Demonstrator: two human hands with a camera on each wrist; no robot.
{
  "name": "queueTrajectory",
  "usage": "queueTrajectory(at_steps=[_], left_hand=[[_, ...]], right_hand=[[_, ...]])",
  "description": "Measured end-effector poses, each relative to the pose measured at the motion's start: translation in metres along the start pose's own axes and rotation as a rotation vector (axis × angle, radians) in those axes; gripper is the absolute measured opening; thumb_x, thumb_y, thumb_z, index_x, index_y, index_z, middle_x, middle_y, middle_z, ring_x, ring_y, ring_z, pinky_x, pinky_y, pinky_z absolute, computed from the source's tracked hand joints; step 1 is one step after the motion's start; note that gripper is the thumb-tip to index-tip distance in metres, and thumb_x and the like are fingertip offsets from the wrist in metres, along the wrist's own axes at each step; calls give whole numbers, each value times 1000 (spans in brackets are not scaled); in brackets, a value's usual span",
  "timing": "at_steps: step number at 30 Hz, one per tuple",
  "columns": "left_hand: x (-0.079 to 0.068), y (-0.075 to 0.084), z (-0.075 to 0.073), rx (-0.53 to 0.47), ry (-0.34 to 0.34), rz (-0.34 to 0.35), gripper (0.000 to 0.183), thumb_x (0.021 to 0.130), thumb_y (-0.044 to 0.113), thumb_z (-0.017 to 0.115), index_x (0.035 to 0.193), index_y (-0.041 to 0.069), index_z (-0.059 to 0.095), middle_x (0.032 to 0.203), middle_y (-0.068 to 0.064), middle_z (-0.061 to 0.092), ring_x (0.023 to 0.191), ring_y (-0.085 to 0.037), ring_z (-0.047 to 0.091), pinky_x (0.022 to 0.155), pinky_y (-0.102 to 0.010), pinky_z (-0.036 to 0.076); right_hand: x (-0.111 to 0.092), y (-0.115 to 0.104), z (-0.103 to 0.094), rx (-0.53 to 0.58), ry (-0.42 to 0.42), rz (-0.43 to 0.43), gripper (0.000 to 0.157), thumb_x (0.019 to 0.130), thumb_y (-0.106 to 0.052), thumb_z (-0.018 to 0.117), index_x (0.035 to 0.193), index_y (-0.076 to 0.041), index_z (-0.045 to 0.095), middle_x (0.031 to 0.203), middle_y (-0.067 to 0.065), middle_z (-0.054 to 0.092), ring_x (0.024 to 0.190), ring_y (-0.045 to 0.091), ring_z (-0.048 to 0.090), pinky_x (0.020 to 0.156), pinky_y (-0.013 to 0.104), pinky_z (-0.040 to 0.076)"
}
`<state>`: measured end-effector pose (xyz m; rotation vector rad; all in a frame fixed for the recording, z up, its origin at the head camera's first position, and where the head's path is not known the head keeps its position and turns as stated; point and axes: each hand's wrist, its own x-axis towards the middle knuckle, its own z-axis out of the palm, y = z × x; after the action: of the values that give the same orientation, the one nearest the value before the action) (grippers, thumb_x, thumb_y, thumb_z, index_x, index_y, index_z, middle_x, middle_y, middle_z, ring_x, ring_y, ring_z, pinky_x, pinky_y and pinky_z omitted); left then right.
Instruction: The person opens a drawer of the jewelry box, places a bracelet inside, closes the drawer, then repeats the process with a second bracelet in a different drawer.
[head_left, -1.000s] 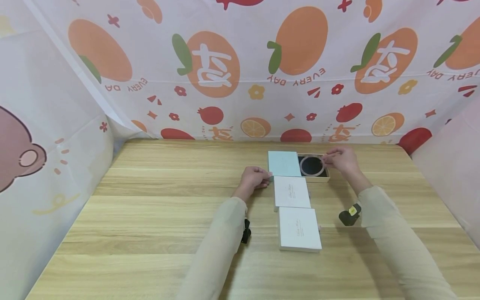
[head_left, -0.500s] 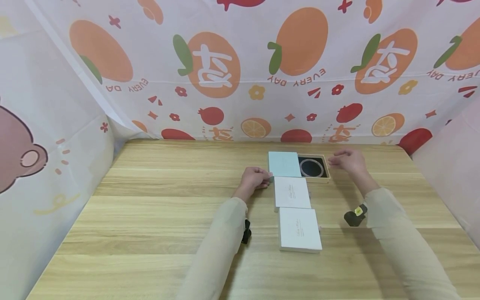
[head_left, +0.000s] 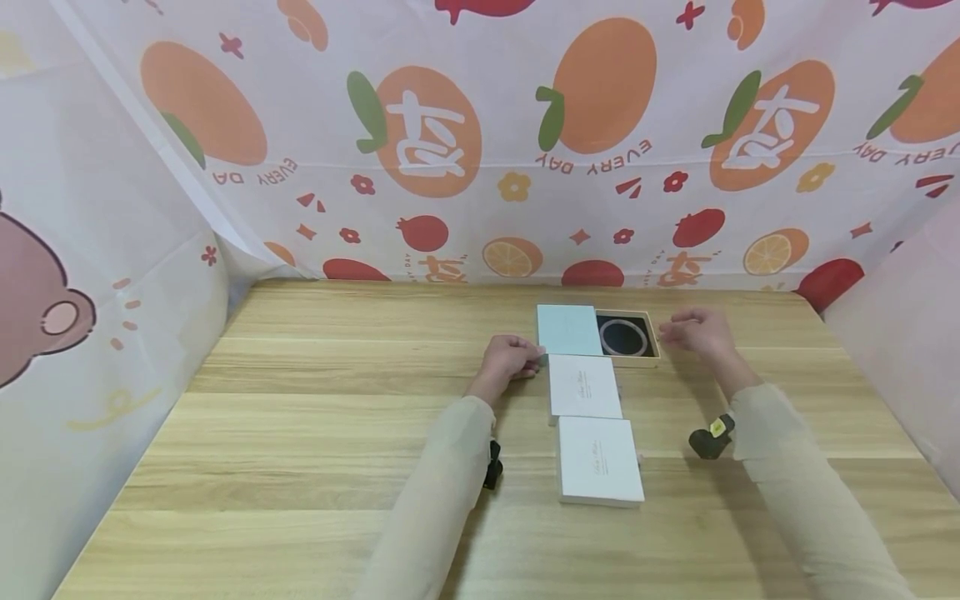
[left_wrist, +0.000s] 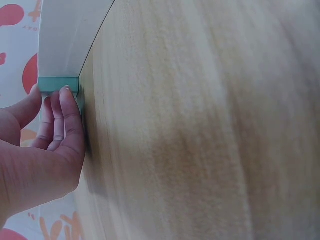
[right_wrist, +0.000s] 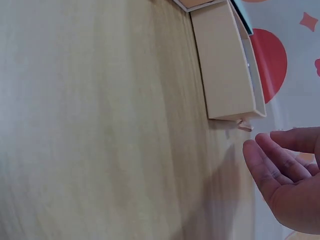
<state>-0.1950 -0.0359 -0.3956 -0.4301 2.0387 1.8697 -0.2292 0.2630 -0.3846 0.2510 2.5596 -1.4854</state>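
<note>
In the head view a light teal box (head_left: pixel 567 330) lies near the table's back edge. Its drawer (head_left: pixel 651 362) sticks out to the right, lined in black, with a pale bangle (head_left: pixel 642 333) lying in it. My left hand (head_left: pixel 510 358) holds the teal box at its near left corner, thumb and fingertips at its end in the left wrist view. Just right of the drawer, my right hand (head_left: pixel 697 329) hovers with nothing in its loosely bent fingers. The right wrist view shows those fingertips a little short of the small ribbon tab (right_wrist: pixel 245 125) on the drawer's end.
Two white boxes, one in the middle (head_left: pixel 585 386) and one nearer (head_left: pixel 600 460), line up in front of the teal box. They lie on a wood-grain table (head_left: pixel 300 467). A fruit-patterned cloth (head_left: pixel 517 108) hangs behind it.
My right hand has let go of the bangle, which now lies lower in the drawer, and has moved right, past the drawer's end. The left hand stays at the teal box.
</note>
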Motion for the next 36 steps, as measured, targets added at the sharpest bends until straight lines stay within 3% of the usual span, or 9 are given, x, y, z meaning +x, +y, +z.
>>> queueTrajectory(at_steps=[5, 17, 23, 36], left_hand=[[-1, 0, 0, -8, 1, -2, 11, 83, 6, 66, 88, -4, 62, 77, -9, 61, 64, -15, 57, 67, -26, 55], [-1, -1, 0, -7, 4, 8, 13, 83, 6, 67, 89, -5, 62, 76, -8, 60, 62, -14, 57, 66, -25, 55], [0, -1, 1, 0, 5, 4, 13, 83, 6, 67, 89, -5, 63, 76, -9, 61, 62, -14, 57, 65, -25, 55], [-1, -1, 1, -2, 1, 2, 13, 84, 6, 66, 89, -5, 63, 77, -10, 61, 63, -14, 57, 65, -25, 55]], right_hand=[[2, 8, 3, -23, -22, 9, 39, 92, -12, 54, 123, 10, 43, 113, 23, 58, 90, 22, 62, 86, 37, 49], [3, 13, 12, 56, -11, -41, 38, 90, -6, 56, 119, 15, 44, 105, 22, 61, 71, 5, 62, 70, 19, 52], [3, 13, 11, 84, 9, -36, 41, 89, -3, 55, 122, 16, 41, 115, 30, 54, 74, 8, 64, 72, 22, 54], [4, 13, 12, 102, -3, -26, 42, 89, -3, 56, 122, 17, 41, 103, 22, 62, 71, 5, 63, 73, 24, 54]])
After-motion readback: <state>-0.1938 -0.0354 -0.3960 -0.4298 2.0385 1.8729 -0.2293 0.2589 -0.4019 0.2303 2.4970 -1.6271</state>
